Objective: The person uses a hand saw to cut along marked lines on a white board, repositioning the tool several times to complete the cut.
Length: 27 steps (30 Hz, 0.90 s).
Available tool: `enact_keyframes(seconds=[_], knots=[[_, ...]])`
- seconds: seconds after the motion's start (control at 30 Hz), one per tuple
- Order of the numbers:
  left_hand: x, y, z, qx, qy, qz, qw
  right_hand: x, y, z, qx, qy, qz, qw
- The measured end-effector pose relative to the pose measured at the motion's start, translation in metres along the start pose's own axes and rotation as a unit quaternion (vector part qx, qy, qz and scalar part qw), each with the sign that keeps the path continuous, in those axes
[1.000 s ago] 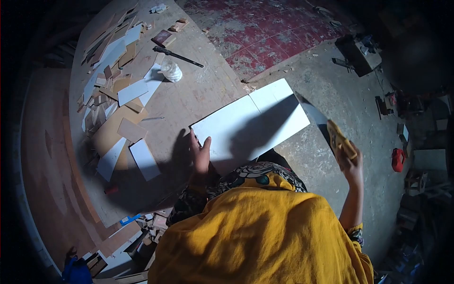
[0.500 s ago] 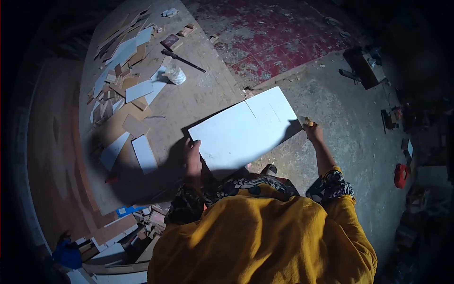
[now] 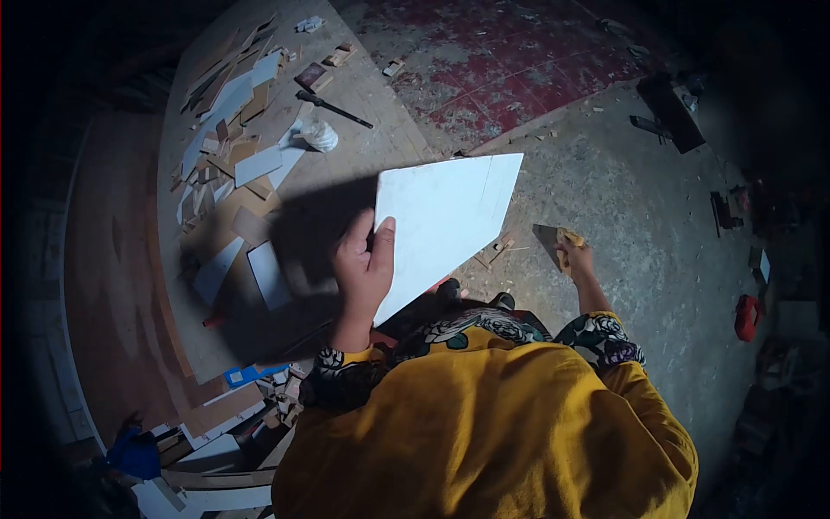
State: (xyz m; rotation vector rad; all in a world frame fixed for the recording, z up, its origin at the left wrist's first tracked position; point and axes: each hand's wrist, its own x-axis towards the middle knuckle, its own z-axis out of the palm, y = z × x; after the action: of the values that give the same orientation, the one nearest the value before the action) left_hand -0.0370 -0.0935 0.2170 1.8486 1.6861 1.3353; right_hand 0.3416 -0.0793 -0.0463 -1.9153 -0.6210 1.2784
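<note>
A white board (image 3: 437,216) is tilted up off the wooden worktable, its left edge gripped by my left hand (image 3: 365,259) with the thumb on the white face. Thin lines run across the board near its far right end. Away to the right, my right hand (image 3: 577,259) is closed round the yellow handle of a handsaw (image 3: 546,233). The saw's dark blade points up and left over the concrete floor, apart from the board. Part of the blade is hard to make out against the floor.
On the worktable (image 3: 393,121) lie several board offcuts (image 3: 259,164), a white container (image 3: 318,135) and a dark bar-like tool (image 3: 337,111). Wood scraps (image 3: 497,249) lie on the floor below the board. A red object (image 3: 746,318) rests far right.
My left hand has lifted and tilted the board, which lay flatter before. The saw in my right hand has come away from the board's right end and its blade now shows.
</note>
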Motion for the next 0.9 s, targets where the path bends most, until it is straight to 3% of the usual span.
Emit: enact_keyframes(seconds=[0.03, 0.17, 0.3, 0.37, 0.43, 0.5, 0.57, 0.63, 0.67, 0.73, 0.9], knots=[[0.004, -0.008, 0.002, 0.000, -0.001, 0.004, 1.000, 0.000, 0.002, -0.009, -0.003, 0.001, -0.003, 1.000], [0.006, -0.097, 0.010, -0.114, 0.082, -0.163, 0.977, 0.001, 0.013, -0.032, -0.042, 0.015, -0.057, 0.997], [-0.018, -0.175, -0.011, -0.161, 0.091, -0.255, 0.949, -0.019, -0.006, -0.046, 0.002, -0.011, -0.082, 0.997], [-0.034, -0.201, -0.022, -0.162, 0.172, -0.360, 0.902, -0.026, -0.015, -0.047, 0.010, -0.035, -0.094, 0.995], [-0.059, -0.247, -0.041, -0.176, 0.146, -0.383, 0.895, -0.032, -0.024, -0.032, 0.018, -0.031, -0.103, 0.994], [-0.084, -0.308, -0.052, -0.243, 0.067, -0.397, 0.883, -0.026, -0.028, -0.019, -0.065, -0.069, -0.112, 0.989], [-0.088, -0.301, -0.049, -0.193, 0.084, -0.421, 0.883, -0.024, -0.037, 0.004, -0.103, -0.071, -0.124, 0.984], [-0.094, -0.296, -0.050, -0.081, 0.047, -0.430, 0.898, -0.014, -0.041, 0.030, -0.261, -0.033, -0.162, 0.951], [-0.094, -0.298, -0.054, -0.010, -0.013, -0.433, 0.901, -0.012, -0.045, 0.040, -0.262, -0.036, -0.164, 0.950], [-0.099, -0.292, -0.052, -0.009, 0.000, -0.435, 0.900, -0.015, -0.057, 0.059, -0.323, -0.034, -0.186, 0.927], [-0.098, -0.268, -0.047, 0.059, 0.016, -0.418, 0.907, -0.007, -0.059, 0.084, -0.331, -0.057, -0.177, 0.925]])
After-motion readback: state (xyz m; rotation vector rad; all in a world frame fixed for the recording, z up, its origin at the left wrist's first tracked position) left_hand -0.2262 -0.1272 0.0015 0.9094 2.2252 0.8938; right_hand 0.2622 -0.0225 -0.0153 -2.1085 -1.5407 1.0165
